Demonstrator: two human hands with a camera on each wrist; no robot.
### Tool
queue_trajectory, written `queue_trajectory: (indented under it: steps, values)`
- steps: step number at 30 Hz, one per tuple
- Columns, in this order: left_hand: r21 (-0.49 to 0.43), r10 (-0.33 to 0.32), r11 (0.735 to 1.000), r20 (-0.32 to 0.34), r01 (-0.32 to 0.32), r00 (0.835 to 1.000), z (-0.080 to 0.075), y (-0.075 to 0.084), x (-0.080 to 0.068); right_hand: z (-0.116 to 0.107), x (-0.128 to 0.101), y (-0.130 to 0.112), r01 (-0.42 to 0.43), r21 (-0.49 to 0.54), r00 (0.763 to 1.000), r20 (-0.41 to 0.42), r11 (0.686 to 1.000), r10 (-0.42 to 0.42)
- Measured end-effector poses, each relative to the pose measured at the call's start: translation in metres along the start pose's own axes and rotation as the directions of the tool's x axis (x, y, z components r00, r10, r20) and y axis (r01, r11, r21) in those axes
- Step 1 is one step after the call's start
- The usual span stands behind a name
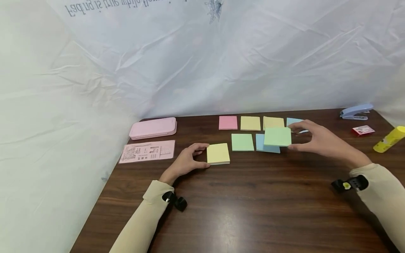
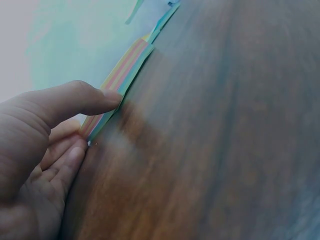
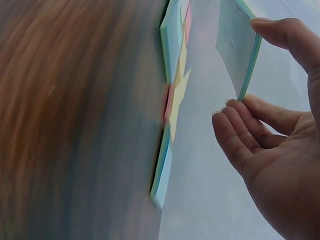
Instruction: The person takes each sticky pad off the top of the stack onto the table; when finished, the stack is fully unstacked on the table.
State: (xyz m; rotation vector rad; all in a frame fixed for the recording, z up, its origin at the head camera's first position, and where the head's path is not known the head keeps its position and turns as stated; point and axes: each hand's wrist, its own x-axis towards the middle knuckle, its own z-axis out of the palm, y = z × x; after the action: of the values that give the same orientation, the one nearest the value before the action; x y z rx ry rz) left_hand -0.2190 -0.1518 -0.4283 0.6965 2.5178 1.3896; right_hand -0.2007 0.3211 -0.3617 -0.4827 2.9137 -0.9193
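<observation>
My left hand [image 1: 183, 161] grips a sticky-note stack [image 1: 218, 153] on the table, thumb and fingers at its left edge. Yellow tops it, and the left wrist view shows pink, yellow and blue-green layers in its side [image 2: 120, 82]. Raised in my right hand [image 1: 316, 138] is a green sticky-note pad [image 1: 277, 136], pinched between thumb and fingers. It partly covers a blue pad [image 1: 269, 149] lying below. Another green pad [image 1: 242, 142] lies left of that one. Behind are a pink pad [image 1: 227, 122], two yellow pads [image 1: 250, 123] and a partly hidden blue pad [image 1: 293, 121].
At the left lie a pink case [image 1: 153, 128] and a pink printed card [image 1: 148, 151]. On the right are a blue stapler [image 1: 355, 111], a small red-and-white box [image 1: 363, 130] and a yellow glue stick [image 1: 389, 139]. A white curtain [image 1: 221, 70] hangs behind the table.
</observation>
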Motion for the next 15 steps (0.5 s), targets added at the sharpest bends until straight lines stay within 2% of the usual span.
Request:
queue_trajectory:
  steps: [15]
  values:
    - [0.008,0.006,1.000,-0.001,-0.006,1.000,0.001,-0.001,0.000,-0.007,-0.006,0.036,-0.091,-0.017,0.993,0.074,0.996,0.091]
